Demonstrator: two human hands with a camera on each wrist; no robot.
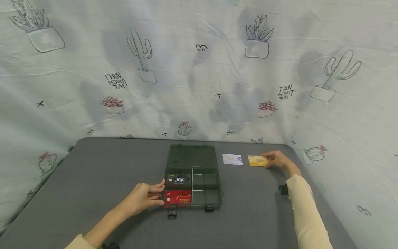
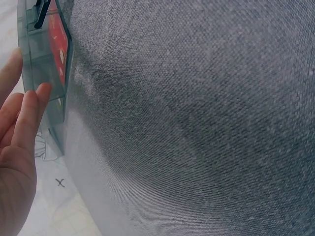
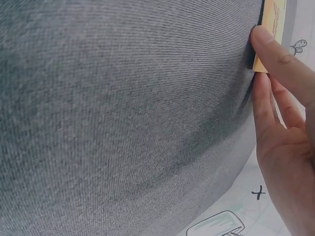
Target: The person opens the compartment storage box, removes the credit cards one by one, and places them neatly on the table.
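A dark green translucent box (image 1: 206,197) lies with its lid (image 1: 192,157) folded back on the grey table. In its left compartments are a black VIP card (image 1: 178,180) and a red VIP card (image 1: 178,199); the two right compartments hold nothing visible. My left hand (image 1: 144,199) touches the box's left side with extended fingers, also seen beside the box wall in the left wrist view. At the right, my right hand (image 1: 277,160) pinches the near corner of a yellow card (image 1: 256,160). In the right wrist view the thumb (image 3: 264,37) lies over that card's edge.
A white-lilac card (image 1: 231,159) lies flat between the box and the yellow card. Two latches (image 1: 172,211) hang at the box's front edge. Behind the grey table (image 1: 124,162) hangs a pale cloth (image 1: 186,79) with printed cactus drawings.
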